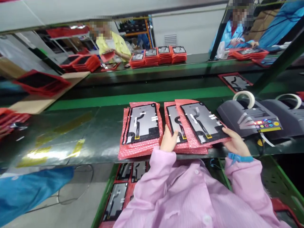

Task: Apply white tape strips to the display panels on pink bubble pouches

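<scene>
Two stacks of flat display panels, each panel in a pink bubble-wrap sleeve, lie before me on the dark green bench. My right hand (236,143) grips the lower right corner of the top display panel (198,122), thumb over its edge. That panel lies tilted and shifted right over the display panel below it (173,115). My left hand (168,139) closes on the left edge of this lower panel, thumb on top and fingers partly hidden. Beside my left hand sits the left stack of display panels (143,120), in contact with neither hand's grip.
Grey tape dispensers (247,118) with tape rolls stand at the right. A single panel (235,81) lies beyond. Below the bench edge is a green crate (103,202) of panels. Co-workers handle panels across the line, near red-wrapped stacks (163,58). A blue sleeve (35,193) shows lower left.
</scene>
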The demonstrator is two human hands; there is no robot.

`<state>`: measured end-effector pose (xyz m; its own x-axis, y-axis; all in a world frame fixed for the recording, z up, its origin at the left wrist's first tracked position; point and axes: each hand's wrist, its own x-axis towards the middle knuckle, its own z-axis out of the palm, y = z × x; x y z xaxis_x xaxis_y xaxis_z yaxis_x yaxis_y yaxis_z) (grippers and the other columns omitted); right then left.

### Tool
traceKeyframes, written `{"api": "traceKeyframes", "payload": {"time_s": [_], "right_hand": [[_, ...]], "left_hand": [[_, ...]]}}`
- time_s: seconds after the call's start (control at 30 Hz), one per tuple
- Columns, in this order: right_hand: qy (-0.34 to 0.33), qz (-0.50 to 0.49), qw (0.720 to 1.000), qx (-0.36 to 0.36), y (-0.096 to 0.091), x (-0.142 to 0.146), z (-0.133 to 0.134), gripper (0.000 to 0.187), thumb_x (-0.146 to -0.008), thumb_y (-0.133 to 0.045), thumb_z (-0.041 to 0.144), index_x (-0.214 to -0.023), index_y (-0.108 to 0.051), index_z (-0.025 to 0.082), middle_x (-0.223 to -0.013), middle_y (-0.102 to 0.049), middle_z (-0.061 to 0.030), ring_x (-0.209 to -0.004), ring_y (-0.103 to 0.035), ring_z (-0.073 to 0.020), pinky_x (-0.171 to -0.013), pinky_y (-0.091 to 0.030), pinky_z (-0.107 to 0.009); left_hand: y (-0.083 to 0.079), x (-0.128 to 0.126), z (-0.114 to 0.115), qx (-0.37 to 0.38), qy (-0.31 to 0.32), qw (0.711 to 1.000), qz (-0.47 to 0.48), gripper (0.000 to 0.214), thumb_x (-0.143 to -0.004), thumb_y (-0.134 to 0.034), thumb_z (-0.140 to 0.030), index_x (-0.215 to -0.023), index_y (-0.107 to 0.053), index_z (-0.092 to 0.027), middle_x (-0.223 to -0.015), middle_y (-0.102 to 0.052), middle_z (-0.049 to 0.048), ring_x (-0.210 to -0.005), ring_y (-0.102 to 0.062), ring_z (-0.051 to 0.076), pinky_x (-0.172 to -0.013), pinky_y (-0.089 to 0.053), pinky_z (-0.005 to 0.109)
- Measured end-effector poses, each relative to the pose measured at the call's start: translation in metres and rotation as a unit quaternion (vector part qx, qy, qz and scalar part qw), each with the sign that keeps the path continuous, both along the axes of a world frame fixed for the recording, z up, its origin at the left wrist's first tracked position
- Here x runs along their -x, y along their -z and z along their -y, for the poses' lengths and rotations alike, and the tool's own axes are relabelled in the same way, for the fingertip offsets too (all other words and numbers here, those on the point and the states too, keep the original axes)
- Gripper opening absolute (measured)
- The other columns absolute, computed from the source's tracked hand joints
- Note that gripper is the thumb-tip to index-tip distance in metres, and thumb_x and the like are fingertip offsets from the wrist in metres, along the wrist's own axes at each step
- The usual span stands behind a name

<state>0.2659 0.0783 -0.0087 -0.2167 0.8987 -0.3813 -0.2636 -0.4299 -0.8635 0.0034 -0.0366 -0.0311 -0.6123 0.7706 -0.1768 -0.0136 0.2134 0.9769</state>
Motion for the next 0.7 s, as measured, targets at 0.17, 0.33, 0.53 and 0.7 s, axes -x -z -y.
{"api": "traceKeyframes", "payload": {"time_s": [0.17,0.33,0.53,0.7], "right_hand": [[-0.11,0.017,0.993,0.046,0.004,0.004,-0.009,0.029,-0.059,-0.069,0.012,-0.085,-0.064,0.023,-0.078,-0.073,0.0002,-0.074,-0.073,-0.0205,-0.058,-0.062,-0.028],[-0.131,0.012,0.991,0.04,0.014,0.003,-0.022,0.024,-0.057,-0.063,0.011,-0.078,-0.058,0.022,-0.067,-0.069,0.0022,-0.07,-0.073,-0.0208,-0.061,-0.064,-0.03],[-0.147,0.015,0.988,0.038,0.022,-0.012,-0.022,0.034,-0.055,-0.065,0.015,-0.087,-0.061,0.024,-0.073,-0.072,0.003,-0.078,-0.075,-0.0226,-0.069,-0.065,-0.032],[-0.155,-0.003,0.987,0.044,0.035,-0.021,-0.018,0.033,-0.054,-0.063,0.017,-0.086,-0.061,0.023,-0.077,-0.074,0.0,-0.085,-0.076,-0.0269,-0.076,-0.065,-0.04]], "left_hand": [[0.007,0.018,-0.021,0.003,0.01,0.992,0.124,0.038,-0.068,-0.083,-0.032,-0.097,-0.064,-0.018,-0.101,-0.074,0.0089,-0.102,-0.069,0.026,-0.098,-0.051,0.037],[0.001,0.019,-0.031,0.032,0.034,0.969,0.241,0.03,-0.06,-0.084,-0.028,-0.08,-0.066,-0.014,-0.072,-0.07,0.0068,-0.068,-0.069,0.02,-0.071,-0.058,0.032],[-0.02,0.004,-0.027,0.038,0.054,0.939,0.339,0.036,-0.058,-0.084,-0.033,-0.082,-0.067,-0.012,-0.07,-0.07,0.0101,-0.062,-0.069,0.023,-0.063,-0.059,0.035],[-0.025,-0.018,-0.014,-0.025,0.012,0.94,0.341,0.049,-0.055,-0.083,-0.029,-0.099,-0.061,-0.019,-0.072,-0.069,0.0002,-0.061,-0.067,0.017,-0.062,-0.057,0.028]]}}
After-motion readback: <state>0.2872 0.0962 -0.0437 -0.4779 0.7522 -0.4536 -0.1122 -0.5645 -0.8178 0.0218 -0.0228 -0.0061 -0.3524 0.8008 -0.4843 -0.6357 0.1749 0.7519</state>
